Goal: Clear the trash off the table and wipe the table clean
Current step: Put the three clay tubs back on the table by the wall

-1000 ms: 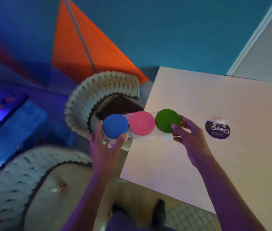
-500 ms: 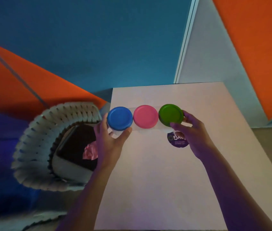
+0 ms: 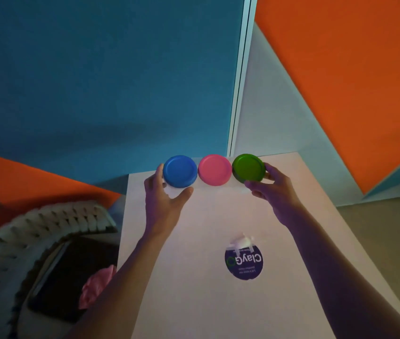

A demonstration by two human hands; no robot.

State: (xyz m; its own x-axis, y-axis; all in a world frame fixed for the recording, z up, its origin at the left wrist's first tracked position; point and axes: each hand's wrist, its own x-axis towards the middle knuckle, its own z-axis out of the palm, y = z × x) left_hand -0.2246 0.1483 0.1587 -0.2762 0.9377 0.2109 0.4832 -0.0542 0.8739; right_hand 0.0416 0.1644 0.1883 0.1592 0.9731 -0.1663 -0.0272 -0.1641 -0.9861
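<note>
Left hand: the left hand (image 3: 162, 204) gripped the blue-lidded end of the pack, fingers curled behind the tub and thumb hooked under its near side
Right hand: the right hand (image 3: 273, 192) gripped the green-lidded end, thumb on the near side and fingers wrapped round the far side
Clay tubs: three tubs sat side by side in one row, lids touching: blue lid (image 3: 180, 171), pink lid (image 3: 214, 169), green lid (image 3: 248, 168); the row was held over the far edge of the table (image 3: 194, 302), and whether it touched the surface could not be told
Label: a round purple label (image 3: 244, 261) lay flat on the table, nearer the person than the tubs, with a torn white scrap at its far rim
Basket: a woven basket (image 3: 22, 231) stood just beside the table's left edge, with something pink (image 3: 98, 285) lying crumpled in its dark inside
Backdrop: blue and orange wall panels stood behind the table
</note>
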